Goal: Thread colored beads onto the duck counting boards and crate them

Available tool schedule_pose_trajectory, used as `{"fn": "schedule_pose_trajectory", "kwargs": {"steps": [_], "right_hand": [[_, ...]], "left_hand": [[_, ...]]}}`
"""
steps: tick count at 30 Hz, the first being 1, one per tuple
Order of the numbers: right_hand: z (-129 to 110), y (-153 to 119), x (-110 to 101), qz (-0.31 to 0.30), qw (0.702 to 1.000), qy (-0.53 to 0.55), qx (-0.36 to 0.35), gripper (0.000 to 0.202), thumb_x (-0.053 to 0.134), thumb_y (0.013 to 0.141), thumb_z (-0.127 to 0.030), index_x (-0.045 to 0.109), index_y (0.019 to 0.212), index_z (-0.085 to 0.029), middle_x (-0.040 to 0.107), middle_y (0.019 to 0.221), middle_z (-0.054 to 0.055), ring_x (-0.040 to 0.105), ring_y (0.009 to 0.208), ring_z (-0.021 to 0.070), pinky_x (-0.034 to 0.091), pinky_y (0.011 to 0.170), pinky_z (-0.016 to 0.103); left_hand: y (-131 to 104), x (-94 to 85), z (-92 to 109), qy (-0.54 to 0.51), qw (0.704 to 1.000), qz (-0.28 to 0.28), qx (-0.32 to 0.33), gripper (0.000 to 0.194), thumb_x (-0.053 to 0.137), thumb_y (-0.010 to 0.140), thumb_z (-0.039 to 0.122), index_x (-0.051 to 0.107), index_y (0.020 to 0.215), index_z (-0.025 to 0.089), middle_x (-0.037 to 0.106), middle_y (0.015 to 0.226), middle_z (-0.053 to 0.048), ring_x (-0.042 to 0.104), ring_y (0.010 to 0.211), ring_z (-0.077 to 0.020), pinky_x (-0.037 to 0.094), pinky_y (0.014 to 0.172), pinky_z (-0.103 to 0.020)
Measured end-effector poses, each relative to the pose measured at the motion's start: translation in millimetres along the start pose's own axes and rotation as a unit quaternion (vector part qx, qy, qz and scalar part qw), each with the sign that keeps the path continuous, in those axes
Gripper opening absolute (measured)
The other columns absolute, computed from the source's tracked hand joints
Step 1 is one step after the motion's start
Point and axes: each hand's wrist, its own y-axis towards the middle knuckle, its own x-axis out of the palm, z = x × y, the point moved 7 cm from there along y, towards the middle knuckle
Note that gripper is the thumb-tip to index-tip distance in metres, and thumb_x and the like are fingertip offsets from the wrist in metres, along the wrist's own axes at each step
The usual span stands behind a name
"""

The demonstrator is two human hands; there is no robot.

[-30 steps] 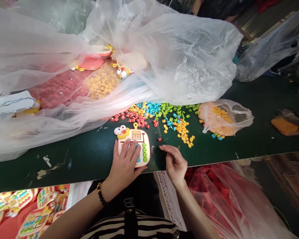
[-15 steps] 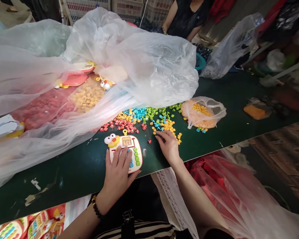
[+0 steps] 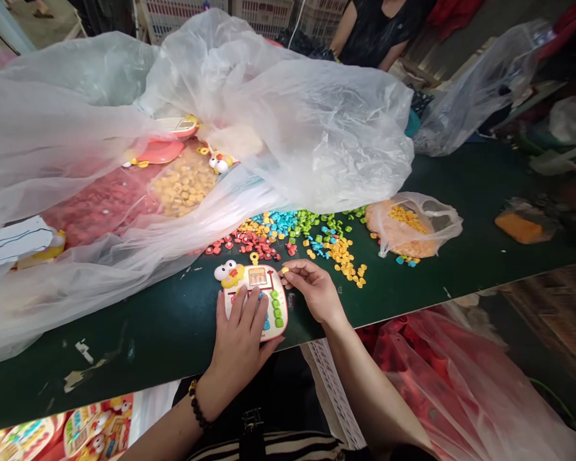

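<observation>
A white toy [image 3: 256, 276] with a red rim, a bug-eyed yellow duck head and green and blue buttons lies near the table's front edge. Over its lower left part my left hand [image 3: 240, 326] rests flat with fingers spread, covering some buttons; its thumb lies along the bottom edge. My right hand [image 3: 312, 288] is closed in a pinch at the toy's upper right edge. Between its thumb and fingertips shows a small yellow button [image 3: 285, 271]. Loose red buttons [image 3: 256, 245], yellow buttons [image 3: 345, 256], blue buttons [image 3: 283, 222] and green buttons [image 3: 312, 221] lie scattered behind the hands.
Large clear plastic bags [image 3: 288, 121] cover the table's left and back, with more toys and parts inside. A small bag of yellow pieces [image 3: 413, 224] sits right. Finished-looking toys [image 3: 96, 429] lie below the front edge. A person in black [image 3: 374, 38] is across the table.
My right hand has moved left from beside the yellow pile to the toy's edge, bringing a yellow button. My left hand stays on the toy. The whole view has shifted slightly.
</observation>
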Motion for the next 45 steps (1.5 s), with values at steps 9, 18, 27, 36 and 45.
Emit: {"fn": "schedule_pose_trajectory", "kwargs": {"steps": [9,18,27,36,45], "right_hand": [[-11.5,1.6,11.2,0.059,0.960,-0.247,-0.118,0.011,0.061,0.085,-0.029,0.071,0.088,-0.026,0.071,0.094,0.003,0.065,0.092,0.0193,0.051,0.089,0.036],[-5.9,4.0,17.4,0.062,0.958,-0.263,-0.096,0.013,0.060,0.086,-0.028,0.072,0.088,-0.025,0.070,0.096,0.004,0.066,0.092,0.0187,0.053,0.087,0.034],[-3.0,2.5,18.4,0.075,0.959,-0.260,-0.089,0.015,0.060,0.087,-0.027,0.074,0.091,-0.025,0.070,0.098,0.005,0.065,0.092,0.0185,0.053,0.087,0.034],[-7.9,25.6,14.7,-0.061,0.967,-0.247,-0.002,0.018,0.063,0.083,-0.035,0.076,0.083,-0.024,0.072,0.094,0.006,0.067,0.089,0.0186,0.053,0.085,0.033],[19.3,65.4,23.6,-0.201,0.927,-0.154,0.276,0.027,0.085,0.046,-0.028,0.069,0.063,-0.015,0.066,0.056,-0.001,0.058,0.053,0.0097,0.049,0.054,0.021]], "left_hand": [[1.0,0.6,-0.5,0.008,1.000,-0.014,0.006,0.057,0.053,0.087,0.052,0.054,0.129,0.013,0.055,0.136,-0.013,0.042,0.132,-0.0328,0.014,0.116,-0.060],[0.9,2.6,-0.8,0.023,1.000,-0.019,0.010,0.056,0.051,0.088,0.052,0.054,0.129,0.014,0.054,0.138,-0.012,0.041,0.132,-0.0327,0.010,0.116,-0.060],[0.9,5.4,-0.2,0.036,0.999,-0.029,0.018,0.056,0.048,0.090,0.052,0.053,0.131,0.014,0.054,0.137,-0.013,0.039,0.134,-0.0314,0.008,0.116,-0.062],[0.4,7.7,0.7,0.045,0.998,-0.038,0.023,0.056,0.045,0.091,0.054,0.054,0.130,0.015,0.055,0.136,-0.013,0.041,0.134,-0.0314,0.007,0.115,-0.065],[-0.9,10.4,0.5,0.045,0.997,-0.036,0.041,0.058,0.046,0.090,0.055,0.052,0.131,0.014,0.054,0.137,-0.015,0.034,0.138,-0.0309,0.004,0.114,-0.067]]}}
